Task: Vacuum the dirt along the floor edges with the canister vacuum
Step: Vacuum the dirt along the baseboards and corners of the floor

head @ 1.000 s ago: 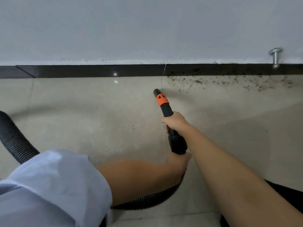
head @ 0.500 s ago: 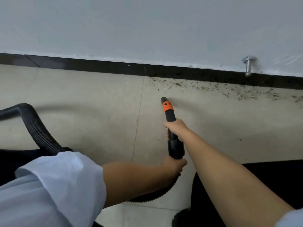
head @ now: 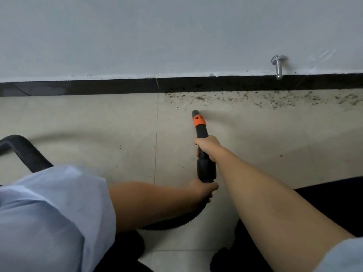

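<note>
A black vacuum nozzle (head: 200,126) with an orange collar points at the black skirting board (head: 98,87). Its tip hovers just short of a band of brown dirt (head: 255,99) scattered along the floor edge to the right. My right hand (head: 209,147) grips the nozzle's middle. My left hand (head: 202,190) grips its rear end, where the ribbed black hose (head: 176,222) joins. The hose passes under my left arm and reappears at the left (head: 25,152). The canister itself is out of sight.
A metal door stopper (head: 279,65) sticks out of the grey wall above the dirt. A few stray specks (head: 281,155) lie on the beige tiles. My dark trouser legs (head: 324,203) fill the lower right.
The nozzle tip has shifted right, past the tile joint, and sits closer to the left end of the dirt band. My view has swung right; both hands keep their grip.
</note>
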A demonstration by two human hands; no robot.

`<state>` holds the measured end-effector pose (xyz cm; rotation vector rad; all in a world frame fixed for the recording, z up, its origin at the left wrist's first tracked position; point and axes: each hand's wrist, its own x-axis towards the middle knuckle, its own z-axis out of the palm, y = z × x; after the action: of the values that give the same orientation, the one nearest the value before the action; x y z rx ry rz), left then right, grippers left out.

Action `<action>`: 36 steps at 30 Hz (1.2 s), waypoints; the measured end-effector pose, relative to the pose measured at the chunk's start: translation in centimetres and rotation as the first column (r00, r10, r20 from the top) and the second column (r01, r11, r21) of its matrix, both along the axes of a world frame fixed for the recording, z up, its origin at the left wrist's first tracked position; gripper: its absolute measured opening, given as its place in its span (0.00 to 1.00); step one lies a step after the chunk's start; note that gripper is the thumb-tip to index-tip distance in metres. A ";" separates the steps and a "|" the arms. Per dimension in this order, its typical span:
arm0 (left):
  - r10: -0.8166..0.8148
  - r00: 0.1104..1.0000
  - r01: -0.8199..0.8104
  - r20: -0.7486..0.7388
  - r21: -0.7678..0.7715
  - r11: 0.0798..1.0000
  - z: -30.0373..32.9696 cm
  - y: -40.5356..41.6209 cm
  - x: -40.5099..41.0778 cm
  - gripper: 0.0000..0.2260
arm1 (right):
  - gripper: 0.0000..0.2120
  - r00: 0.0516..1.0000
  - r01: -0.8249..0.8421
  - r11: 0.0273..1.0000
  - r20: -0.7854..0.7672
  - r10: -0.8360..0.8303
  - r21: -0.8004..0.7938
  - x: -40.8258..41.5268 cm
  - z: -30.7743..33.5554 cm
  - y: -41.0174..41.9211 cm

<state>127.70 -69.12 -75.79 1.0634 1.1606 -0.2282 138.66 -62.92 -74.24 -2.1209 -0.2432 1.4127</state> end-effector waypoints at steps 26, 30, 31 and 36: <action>0.142 0.989 -0.141 -0.045 0.033 0.990 -3.1 0.2 -1.9 0.14 | 0.07 0.997 -0.005 0.999 -0.073 0.009 0.053 -2.9 -0.8 1.7; 0.104 0.993 -0.104 -0.048 0.017 0.994 -3.2 0.4 -1.3 0.14 | 0.08 0.998 0.043 0.998 -0.053 -0.041 0.038 -1.9 -0.7 1.4; 0.094 0.995 -0.093 -0.043 0.012 0.996 -3.4 0.3 -1.1 0.15 | 0.08 0.997 0.065 0.997 -0.051 -0.063 0.033 -1.6 -0.7 1.1; 0.034 0.999 -0.034 -0.022 -0.006 0.999 -3.7 -0.3 0.4 0.12 | 0.09 0.984 0.173 0.984 -0.036 -0.172 0.028 0.2 -0.8 -0.1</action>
<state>128.06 -69.44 -79.49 1.0367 1.1954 -0.2172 138.83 -63.07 -75.02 -2.0377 -0.0654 1.3334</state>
